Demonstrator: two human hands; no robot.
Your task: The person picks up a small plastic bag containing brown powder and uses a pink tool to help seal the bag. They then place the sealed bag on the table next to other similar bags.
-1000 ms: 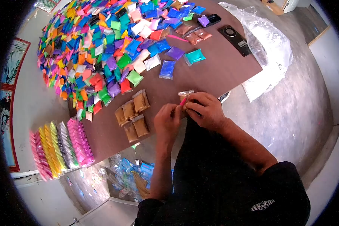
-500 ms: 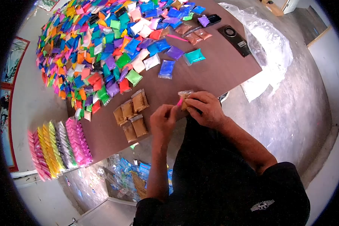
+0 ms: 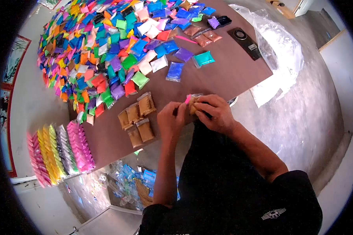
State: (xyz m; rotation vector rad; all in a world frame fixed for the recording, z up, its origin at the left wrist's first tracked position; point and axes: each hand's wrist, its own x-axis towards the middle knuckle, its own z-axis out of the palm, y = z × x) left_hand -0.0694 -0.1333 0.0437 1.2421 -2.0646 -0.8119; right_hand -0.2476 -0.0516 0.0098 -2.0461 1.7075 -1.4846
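Note:
At the table's near edge my right hand (image 3: 213, 111) is closed on a small clear packet of brown material (image 3: 193, 106), partly hidden by the fingers. Just left of it, my left hand (image 3: 171, 117) pinches a slim pink strip (image 3: 188, 99) that lies against the packet's upper end. Further left, several brown packets (image 3: 146, 131) lie in two rows on the brown table (image 3: 231, 80). A blue packet (image 3: 174, 72) and a teal packet (image 3: 204, 58) rest beyond my hands.
A large heap of coloured packets (image 3: 106, 51) covers the table's far left. Rows of bagged packets (image 3: 80, 147) line the left end. A black scale-like device (image 3: 245, 42), a black tray (image 3: 223, 21) and clear plastic sheeting (image 3: 280, 51) are at the right. Wrappers (image 3: 139, 178) lie below.
My left hand has shifted slightly up, and the pink strip now sits higher against the packet's top. The right hand keeps its hold on the packet, almost unmoved.

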